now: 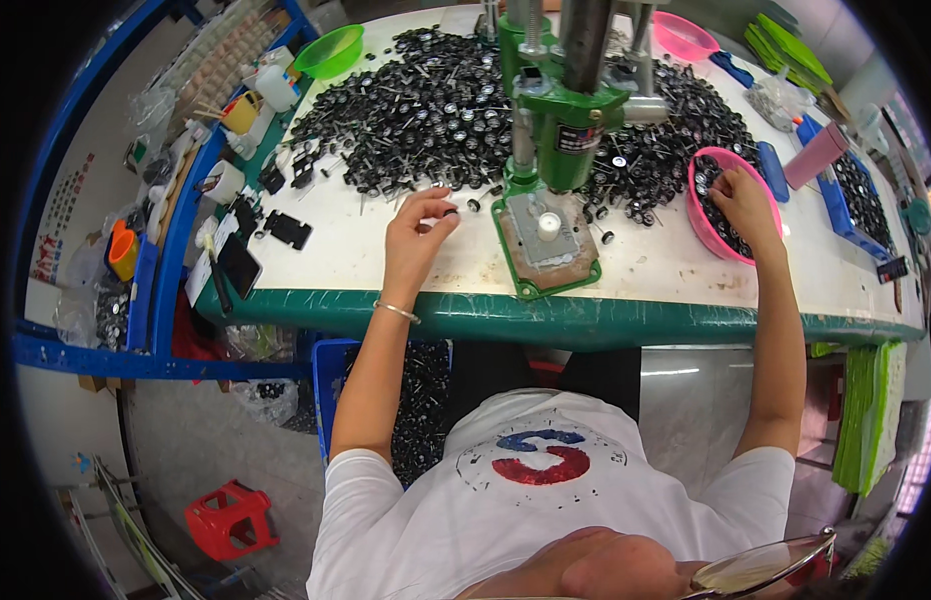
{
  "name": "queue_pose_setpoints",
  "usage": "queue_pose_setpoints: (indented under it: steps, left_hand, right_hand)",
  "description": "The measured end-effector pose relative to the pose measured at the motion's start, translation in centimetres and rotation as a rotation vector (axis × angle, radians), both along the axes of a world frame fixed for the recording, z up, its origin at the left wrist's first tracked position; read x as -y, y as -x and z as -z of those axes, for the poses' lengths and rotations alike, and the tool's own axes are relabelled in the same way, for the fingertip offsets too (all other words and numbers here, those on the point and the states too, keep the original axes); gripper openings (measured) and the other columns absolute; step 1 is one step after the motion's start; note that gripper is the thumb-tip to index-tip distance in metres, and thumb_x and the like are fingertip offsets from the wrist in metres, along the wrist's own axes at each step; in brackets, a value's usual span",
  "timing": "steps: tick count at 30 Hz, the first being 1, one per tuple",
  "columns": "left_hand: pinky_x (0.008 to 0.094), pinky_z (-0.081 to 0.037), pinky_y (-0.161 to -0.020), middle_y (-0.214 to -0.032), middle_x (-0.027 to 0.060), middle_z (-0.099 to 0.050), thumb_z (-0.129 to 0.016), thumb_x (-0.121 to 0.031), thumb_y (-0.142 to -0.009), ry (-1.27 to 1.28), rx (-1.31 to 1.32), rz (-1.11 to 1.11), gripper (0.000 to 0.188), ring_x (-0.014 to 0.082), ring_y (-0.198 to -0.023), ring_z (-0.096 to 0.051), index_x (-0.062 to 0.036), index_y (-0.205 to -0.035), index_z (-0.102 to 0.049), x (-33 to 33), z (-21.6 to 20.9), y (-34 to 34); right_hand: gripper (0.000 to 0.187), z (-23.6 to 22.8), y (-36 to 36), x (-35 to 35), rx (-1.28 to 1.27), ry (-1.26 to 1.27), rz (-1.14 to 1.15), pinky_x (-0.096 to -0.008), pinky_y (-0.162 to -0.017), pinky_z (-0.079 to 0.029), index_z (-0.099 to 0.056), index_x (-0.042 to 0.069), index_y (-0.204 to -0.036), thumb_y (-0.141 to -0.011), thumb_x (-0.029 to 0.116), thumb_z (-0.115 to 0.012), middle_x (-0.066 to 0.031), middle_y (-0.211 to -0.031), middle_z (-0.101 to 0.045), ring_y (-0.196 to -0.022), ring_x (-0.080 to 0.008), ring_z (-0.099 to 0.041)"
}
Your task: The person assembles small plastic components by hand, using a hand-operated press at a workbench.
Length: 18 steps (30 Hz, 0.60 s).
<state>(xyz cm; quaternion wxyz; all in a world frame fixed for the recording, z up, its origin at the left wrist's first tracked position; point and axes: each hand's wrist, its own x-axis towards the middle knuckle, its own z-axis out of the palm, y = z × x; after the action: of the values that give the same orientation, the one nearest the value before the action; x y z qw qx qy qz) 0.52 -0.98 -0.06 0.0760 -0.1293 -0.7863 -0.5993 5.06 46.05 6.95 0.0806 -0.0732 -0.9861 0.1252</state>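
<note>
The worker's left hand [413,232] is just left of the green press [570,160], thumb and forefinger pinching a small black piece [451,211] above the table [335,265]. The right hand [747,205] is well to the right of the press, down inside a pink bowl [737,158]; its fingers are bunched among the black knobs [707,185] there, and from here I can't tell whether they grip one.

On the press's base sits a white round piece [548,226], under the ram and between the two hands. Behind the press, spreading to both sides, lies a great heap of black parts [415,120], many with thin metal stems. A green bowl [328,52] stands at the heap's far left, seen from the press, and another pink bowl [683,38] behind the press to the right. Farther right of the press are a pink bottle [817,155] and a blue tray [830,208] full of black parts.
</note>
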Motion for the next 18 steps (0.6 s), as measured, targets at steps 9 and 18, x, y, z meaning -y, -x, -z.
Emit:
queue_pose_setpoints:
  steps: [9, 18]
  left_hand:
    - [0.0279, -0.051, -0.091, -0.104, 0.0122, -0.068, -0.064, 0.001, -0.087, -0.413, 0.403, 0.195, 0.026, 0.0176, -0.096, -0.066, 0.0043, -0.112, -0.063, -1.5, 0.9, -1.2]
    - [0.0220, -0.051, -0.072, -0.089, 0.0062, -0.070, -0.069, -0.007, -0.086, -0.388, 0.428, 0.061, 0.020, 0.0092, -0.076, -0.063, 0.0032, -0.103, -0.068, -3.1, 1.5, -1.5]
  right_hand:
    - [0.014, -1.4, -1.8, 2.4, -0.227, 0.222, 0.004, -0.0322, -0.067, -0.048, -0.060, 0.000, -0.090, -0.088, 0.013, -0.064, -0.0105, -0.080, -0.063, -0.075, -0.0196, -0.063]
    - [0.020, 1.3, -0.4, 15.4, 0.016, 0.923, -0.397, -0.0244, -0.080, -0.049, -0.064, 0.002, -0.111, -0.094, 0.009, -0.057, -0.0023, -0.098, -0.065, -0.087, -0.0097, -0.062]
